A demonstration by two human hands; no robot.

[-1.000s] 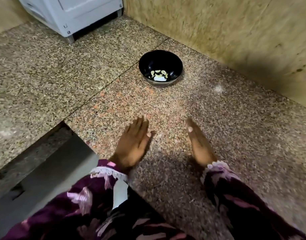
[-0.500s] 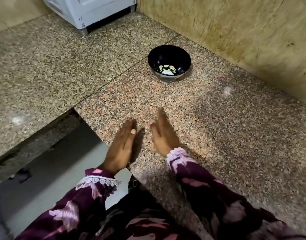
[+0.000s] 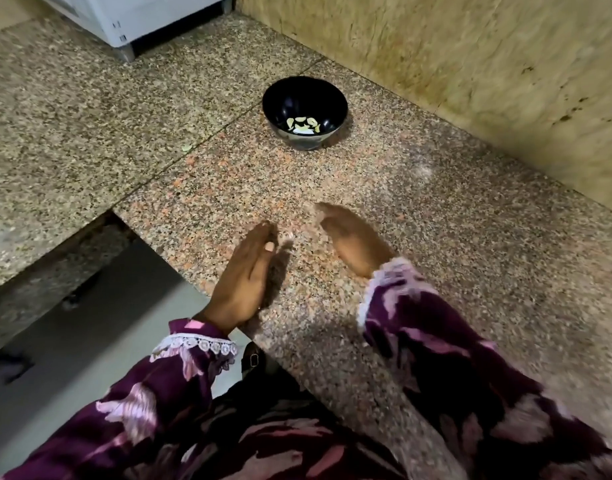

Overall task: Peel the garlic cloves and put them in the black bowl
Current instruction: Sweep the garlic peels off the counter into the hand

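Though blurred, hands (image 3: 297, 258) short of black bowl (image 3: 305, 112)

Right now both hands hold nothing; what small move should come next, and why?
Probably reach the left hand to the small pale scrap on the counter. Both it and the right hand are open and empty, peeled cloves already lie in the black bowl, and no other clove shows.

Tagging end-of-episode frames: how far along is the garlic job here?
Done: pale peeled garlic cloves lie in the round black bowl on the speckled granite counter. In hand: nothing; the left hand and right hand are open, fingers straight, apart above the counter. Left: no unpeeled cloves in view; one small pale scrap lies left of the bowl. It looks essentially finished.
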